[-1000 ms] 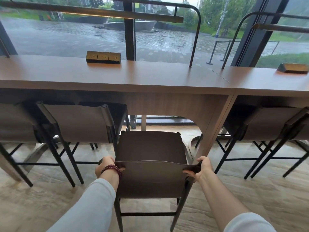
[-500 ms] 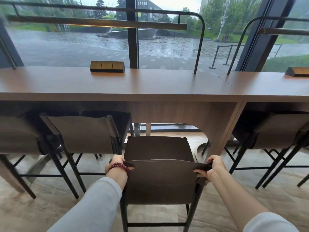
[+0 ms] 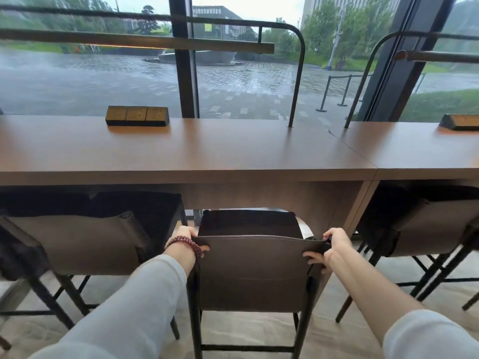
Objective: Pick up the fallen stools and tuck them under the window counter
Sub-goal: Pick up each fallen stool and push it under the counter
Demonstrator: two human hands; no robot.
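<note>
A dark brown stool [image 3: 252, 270] with a low leather backrest and black metal legs stands upright in front of me. Its seat reaches partly under the long wooden window counter [image 3: 207, 154]. My left hand [image 3: 185, 238], with a red bead bracelet on the wrist, grips the left end of the backrest. My right hand [image 3: 328, 246] grips the right end. Both arms are stretched forward.
Another stool [image 3: 85, 242] is tucked under the counter just left, close to my left hand. A third stool [image 3: 425, 229] sits under the counter at right. The counter's wooden support panel [image 3: 339, 208] stands just right of my stool. A socket block [image 3: 137, 116] lies on the counter.
The stool has moved forward, toward the window, and its seat now sits farther under the counter. My hands keep the same grip on the backrest, and I have come closer to the counter.
</note>
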